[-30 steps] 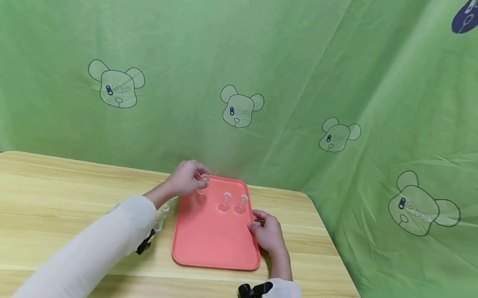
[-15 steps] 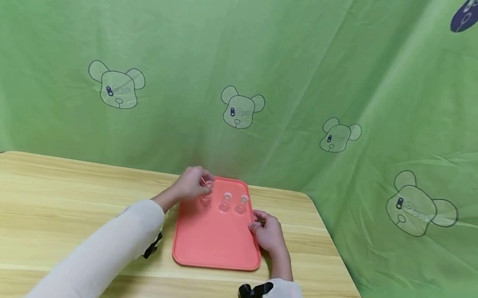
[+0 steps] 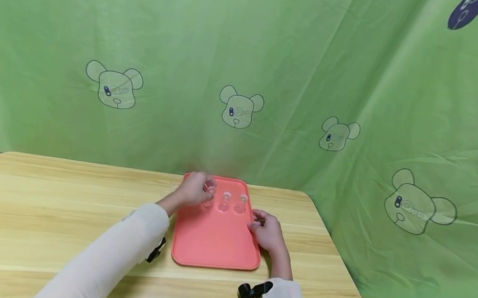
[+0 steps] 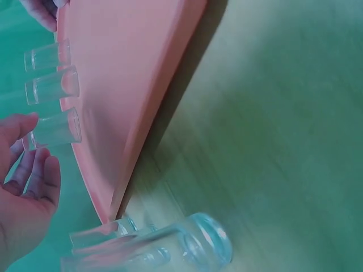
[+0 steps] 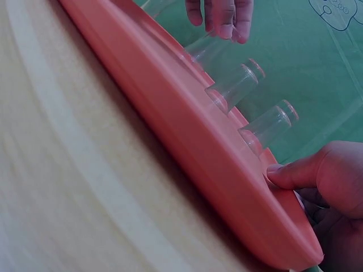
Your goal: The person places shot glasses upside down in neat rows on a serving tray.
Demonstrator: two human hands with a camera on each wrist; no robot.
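A pink rectangular tray [image 3: 216,245] lies on the table. Near its far end my left hand [image 3: 195,191] pinches a small clear shot glass [image 4: 55,129] by its upper end, thumb on one side and fingertips on the other. That glass stands in line with two more shot glasses, a middle one [image 3: 224,202] and a right one [image 3: 240,204]. All three have the wider end down on the tray. My right hand [image 3: 268,232] grips the tray's right edge, and its thumb [image 5: 292,174] presses on the rim in the right wrist view.
Other clear glasses [image 4: 198,243], one of them larger, stand on the wooden table [image 3: 59,212] left of the tray, mostly hidden by my left arm in the head view. A green patterned curtain [image 3: 170,126] hangs behind the table and along its right side.
My left hand has moved right and a little nearer over the tray, bringing the shot glass beside the other two. The right hand and the tray have stayed in place.
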